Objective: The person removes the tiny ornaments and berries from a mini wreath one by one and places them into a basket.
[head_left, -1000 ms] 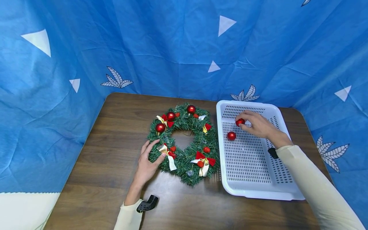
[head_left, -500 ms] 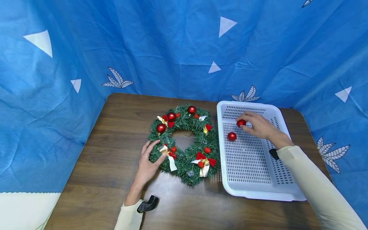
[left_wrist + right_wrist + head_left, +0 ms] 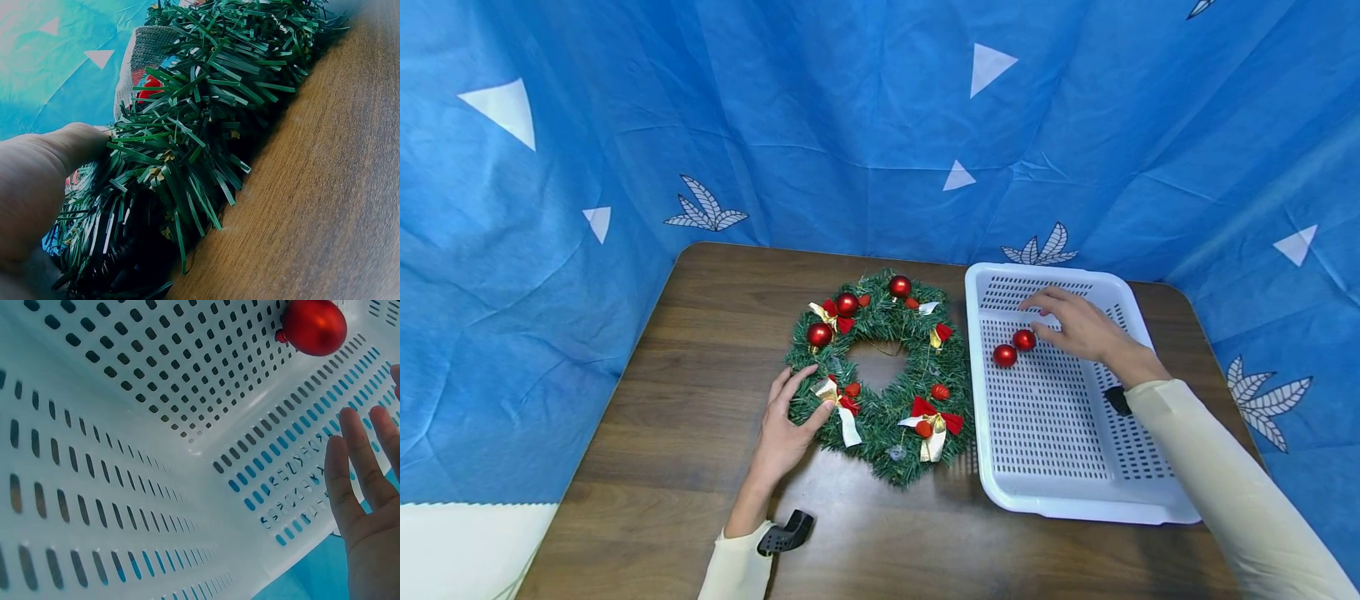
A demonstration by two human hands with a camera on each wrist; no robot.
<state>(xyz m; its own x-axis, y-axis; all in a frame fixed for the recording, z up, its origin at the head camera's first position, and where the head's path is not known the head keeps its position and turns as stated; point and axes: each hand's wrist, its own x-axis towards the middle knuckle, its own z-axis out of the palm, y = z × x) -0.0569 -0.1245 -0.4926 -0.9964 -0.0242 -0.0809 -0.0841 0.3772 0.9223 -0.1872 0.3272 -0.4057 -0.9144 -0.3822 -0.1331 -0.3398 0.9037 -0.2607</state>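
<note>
Wooden table point(image 3: 662, 417): surface beneath both hands, extending outward from the left fingers.
White perforated basket point(image 3: 1045, 417): directly below the right fingers; its high walls call for a lift straight up before any sideways travel.
Christmas wreath point(image 3: 876, 437): flat on the table, its outer left edge under the left fingers; light, springy foliage is best steadied, not squeezed.
Right hand point(image 3: 1078, 329): fingers released and spread, grasping nothing, above the basket floor; drawing back gently would likely avoid knocking what lies near the thumb.
Left hand point(image 3: 782, 433): fingers loosely spread and resting on the wreath, thumb on the foliage; light pressure should suffice to prevent sliding.
Lower-left bow point(image 3: 838, 400): just beside the left thumb tip; the thumb should avoid creasing its ribbon.
Wreath baubles point(image 3: 846, 304): three, beyond the left fingertips, nestled in the greenery.
Nearer loose bauble point(image 3: 1024, 340): in the basket, just beside the right thumb; contact cannot be told. Round and glossy, it would probably roll if brushed.
Farther loose bauble point(image 3: 1005, 356): in the basket, past its neighbour from the right thumb; a nudge to one could shift both.
</note>
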